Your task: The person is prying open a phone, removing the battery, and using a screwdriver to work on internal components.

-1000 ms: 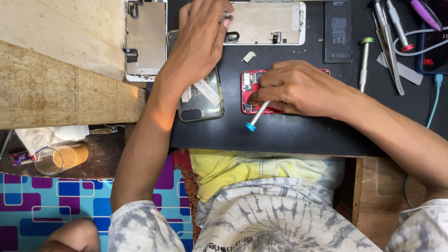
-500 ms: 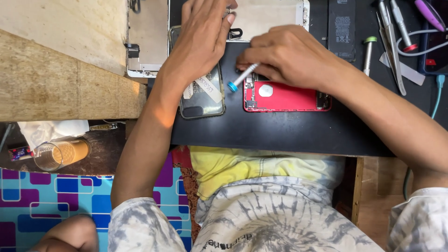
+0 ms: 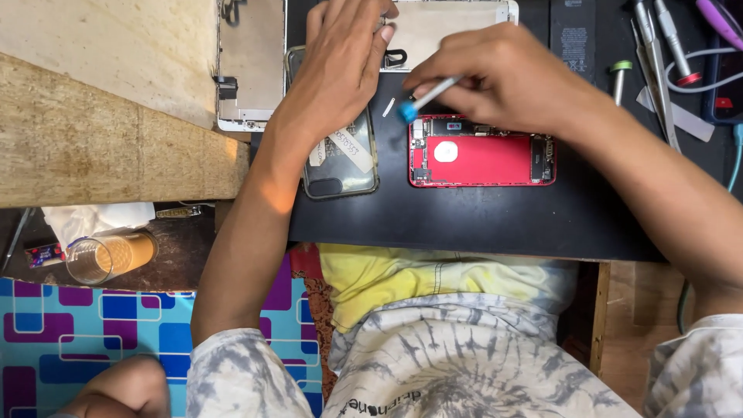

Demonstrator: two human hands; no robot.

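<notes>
Left hand (image 3: 340,70) lies flat, fingers spread loosely and gripping nothing, its palm over the upper end of a clear-backed phone case with pale paper strips showing through it (image 3: 340,159); its fingertips reach up to the pale, rectangular detached phone screen panel (image 3: 449,23) just beyond. Left of that hand, at the edge of the black work mat (image 3: 480,224), sits a second silvery screen frame (image 3: 249,70). Right hand (image 3: 503,77) pinches a slim screwdriver with a white shaft and blue cap (image 3: 426,97), blue end pointing toward the left hand. Just below its knuckles lies the opened red phone body with its circuit parts exposed (image 3: 481,151). Right of that hand rest metal tweezers (image 3: 654,62) and a green-topped driver (image 3: 618,77).

To work well here, I judge the left hand should keep the loose parts from sliding, while the right grips the driver near its working end, upright over the screw, turning gently so tiny screws are not stripped or flicked off the mat.
</notes>
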